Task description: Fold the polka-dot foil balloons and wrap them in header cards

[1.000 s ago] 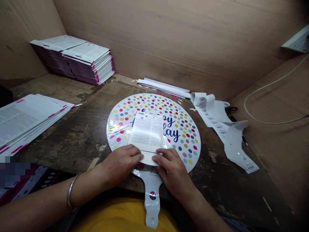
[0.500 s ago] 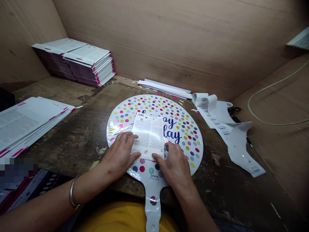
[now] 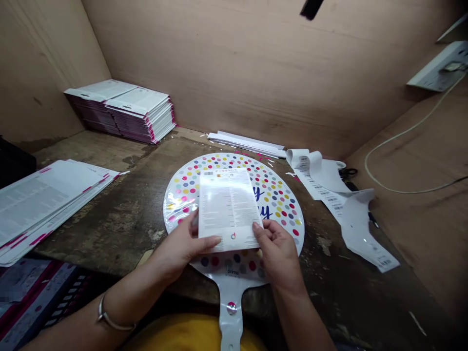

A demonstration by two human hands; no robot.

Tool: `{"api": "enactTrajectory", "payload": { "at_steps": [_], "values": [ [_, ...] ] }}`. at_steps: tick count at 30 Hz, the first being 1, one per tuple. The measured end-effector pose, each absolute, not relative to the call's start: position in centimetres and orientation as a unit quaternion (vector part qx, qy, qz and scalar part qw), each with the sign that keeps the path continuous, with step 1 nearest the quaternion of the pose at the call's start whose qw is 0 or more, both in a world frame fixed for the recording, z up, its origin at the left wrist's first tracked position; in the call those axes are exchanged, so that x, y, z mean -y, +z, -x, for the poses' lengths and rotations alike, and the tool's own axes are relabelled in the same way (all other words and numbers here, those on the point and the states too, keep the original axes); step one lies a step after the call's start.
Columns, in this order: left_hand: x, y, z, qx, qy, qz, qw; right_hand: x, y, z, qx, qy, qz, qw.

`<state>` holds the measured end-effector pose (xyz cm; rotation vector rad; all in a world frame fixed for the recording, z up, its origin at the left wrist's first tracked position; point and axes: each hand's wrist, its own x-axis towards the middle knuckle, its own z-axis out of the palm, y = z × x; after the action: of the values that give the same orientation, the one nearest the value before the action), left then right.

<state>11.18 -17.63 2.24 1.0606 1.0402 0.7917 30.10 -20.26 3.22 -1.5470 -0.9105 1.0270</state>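
Note:
A white printed card (image 3: 230,209), covered in small text with a barcode at the top left, is raised off a flat foil balloon (image 3: 288,200). My left hand (image 3: 188,242) grips the card's lower left side, the thumb lying across its front and the other fingers hidden behind. At the lower right corner, my right hand (image 3: 280,251) pinches the card between thumb and fingers. Underneath, the round balloon is white with coloured dots and blue lettering, partly covered by the card. Its narrow tail points toward my body.
Stacked printed cards (image 3: 135,114) stand at the back left, with larger printed sheets (image 3: 62,204) nearer on the left. White paper strips (image 3: 246,142) lie along the wall. Curling barcode labels (image 3: 340,204) and scissors (image 3: 347,173) are on the right. A cable (image 3: 369,161) hangs from the socket strip (image 3: 438,66).
Both hands have lifted the card off the balloon toward me, and it looks larger now. The fingers have gone from lying beside it to gripping its edges. The view has tilted up slightly.

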Motion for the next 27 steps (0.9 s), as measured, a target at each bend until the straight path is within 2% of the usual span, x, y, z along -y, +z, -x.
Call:
{"api": "enactTrajectory", "payload": {
  "at_steps": [2,9,13,18,22,27],
  "values": [
    [18.3,2.5,-11.9,-0.392,0.336,-0.407,0.754,20.8,3.3,-30.2,0.370,0.451,0.623,0.521],
    [19.2,2.2,-13.0,-0.402,0.392,-0.347,0.751,22.9,3.5,-28.9,0.253,0.643,0.477,0.542],
    [19.4,2.4,-13.1,-0.413,0.386,-0.345,0.749,23.0,2.8,-27.6,0.191,0.664,0.418,0.590],
    [19.4,2.4,-13.1,-0.419,0.400,-0.338,0.742,23.0,2.1,-27.9,0.174,0.688,0.441,0.549],
    [19.4,2.2,-13.1,-0.435,0.399,-0.339,0.733,22.9,2.5,-28.0,0.199,0.661,0.462,0.556],
    [19.6,1.9,-13.1,-0.410,0.392,-0.355,0.743,23.1,2.3,-27.7,0.142,0.698,0.440,0.547]
  ]
}}
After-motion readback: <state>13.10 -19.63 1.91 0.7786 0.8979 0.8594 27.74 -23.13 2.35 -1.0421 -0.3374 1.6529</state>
